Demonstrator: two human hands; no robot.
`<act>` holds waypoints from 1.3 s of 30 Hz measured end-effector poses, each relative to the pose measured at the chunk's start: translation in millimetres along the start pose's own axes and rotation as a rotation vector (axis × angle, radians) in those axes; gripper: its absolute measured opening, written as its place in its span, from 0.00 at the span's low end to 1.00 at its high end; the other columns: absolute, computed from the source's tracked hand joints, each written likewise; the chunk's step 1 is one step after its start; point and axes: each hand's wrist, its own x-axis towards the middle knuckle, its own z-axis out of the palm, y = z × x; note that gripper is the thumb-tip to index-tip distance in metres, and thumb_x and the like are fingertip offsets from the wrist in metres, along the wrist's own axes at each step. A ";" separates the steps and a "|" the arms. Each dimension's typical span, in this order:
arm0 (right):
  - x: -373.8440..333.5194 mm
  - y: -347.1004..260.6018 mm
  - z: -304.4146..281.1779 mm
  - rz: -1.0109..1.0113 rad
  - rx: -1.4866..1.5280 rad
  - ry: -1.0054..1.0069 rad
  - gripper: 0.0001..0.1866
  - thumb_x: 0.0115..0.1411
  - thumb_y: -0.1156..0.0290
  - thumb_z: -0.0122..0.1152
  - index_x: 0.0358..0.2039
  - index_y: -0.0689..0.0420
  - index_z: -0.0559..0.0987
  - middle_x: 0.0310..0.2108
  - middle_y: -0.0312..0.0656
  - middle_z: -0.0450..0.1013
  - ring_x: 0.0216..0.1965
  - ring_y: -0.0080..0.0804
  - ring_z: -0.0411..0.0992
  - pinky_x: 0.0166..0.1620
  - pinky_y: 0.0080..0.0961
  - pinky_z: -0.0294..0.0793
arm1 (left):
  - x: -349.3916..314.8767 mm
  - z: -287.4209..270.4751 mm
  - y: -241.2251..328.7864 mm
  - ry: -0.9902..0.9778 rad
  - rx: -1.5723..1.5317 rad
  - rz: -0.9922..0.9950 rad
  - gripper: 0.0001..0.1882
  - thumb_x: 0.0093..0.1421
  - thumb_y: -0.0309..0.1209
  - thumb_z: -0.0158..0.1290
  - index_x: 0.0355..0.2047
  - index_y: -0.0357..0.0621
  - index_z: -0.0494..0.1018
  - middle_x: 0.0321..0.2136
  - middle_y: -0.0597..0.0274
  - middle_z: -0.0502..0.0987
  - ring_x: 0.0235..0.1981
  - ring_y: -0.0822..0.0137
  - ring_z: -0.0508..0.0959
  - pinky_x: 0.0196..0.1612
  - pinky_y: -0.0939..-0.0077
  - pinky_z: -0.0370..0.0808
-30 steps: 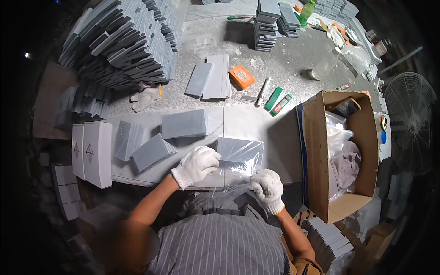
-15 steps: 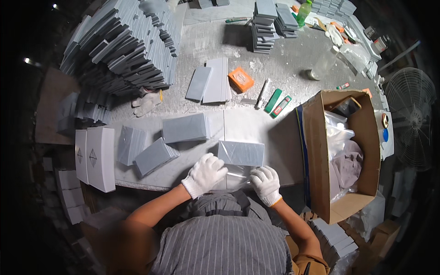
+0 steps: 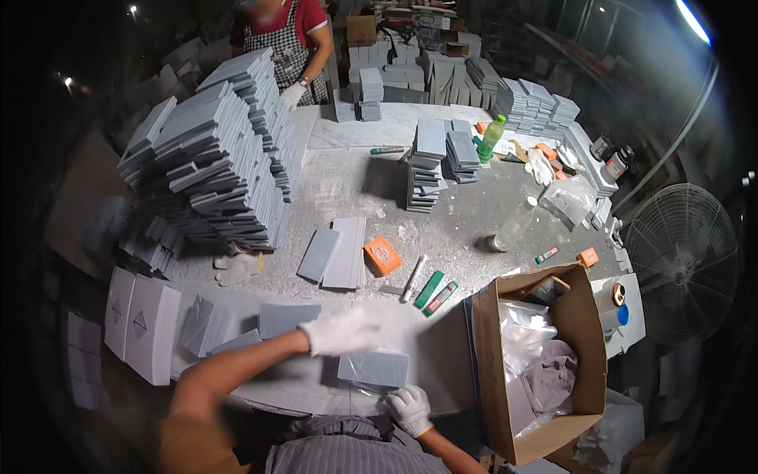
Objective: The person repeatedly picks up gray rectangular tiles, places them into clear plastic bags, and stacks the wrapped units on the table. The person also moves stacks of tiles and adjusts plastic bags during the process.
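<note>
A small stack of grey tiles (image 3: 373, 368) in a clear plastic bag (image 3: 367, 387) lies on the near table edge. My right hand (image 3: 410, 408), in a white knitted glove, is at its near right corner, fingers curled on the bag's loose end. Above the stack's far left side is my left hand (image 3: 343, 330), also gloved; motion blur hides what its fingers do. My left forearm crosses over another grey tile stack (image 3: 237, 342), partly covering it. Beyond that wrist sits a further grey tile stack (image 3: 288, 319), and a wrapped one (image 3: 207, 325) stands farther left.
An open cardboard box (image 3: 538, 454) with plastic bags and cloth stands right. High tile piles (image 3: 213, 158) rise at the left, beside white boxes (image 3: 150, 328). Mid-table lie an orange box (image 3: 383, 256), a marker (image 3: 414, 278) and green-and-white packs (image 3: 440, 299). Another person (image 3: 288, 47) stands far behind.
My left hand has lifted from the near edge and swung forward over the tile stack. The right hand stays by the bag's end. The view has tilted up, bringing the other person in.
</note>
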 end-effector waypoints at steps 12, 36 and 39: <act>-2.7 7.3 -2.8 0.058 0.021 -0.014 0.12 0.45 0.67 0.60 0.33 0.47 0.82 0.32 0.31 0.75 0.35 0.34 0.74 0.37 0.35 0.76 | 301.7 -178.8 30.1 0.606 0.377 -0.456 0.37 0.53 0.58 0.57 0.54 0.43 0.71 0.56 0.41 0.70 0.58 0.45 0.70 0.58 0.48 0.69; -10.2 18.7 5.1 0.102 0.210 -0.078 0.07 0.48 0.69 0.63 0.30 0.52 0.79 0.24 0.37 0.66 0.29 0.37 0.68 0.31 0.36 0.69 | 334.8 -202.1 -20.5 0.738 0.095 -0.316 0.54 0.40 0.52 0.66 0.66 0.45 0.58 0.56 0.40 0.68 0.59 0.43 0.67 0.61 0.51 0.67; -2.6 17.4 0.9 0.083 0.209 -0.054 0.07 0.49 0.69 0.63 0.30 0.53 0.78 0.26 0.37 0.68 0.31 0.37 0.69 0.33 0.36 0.69 | 218.2 -155.4 -5.2 0.720 0.195 0.013 0.50 0.44 0.44 0.65 0.66 0.43 0.59 0.54 0.41 0.70 0.58 0.45 0.68 0.61 0.54 0.67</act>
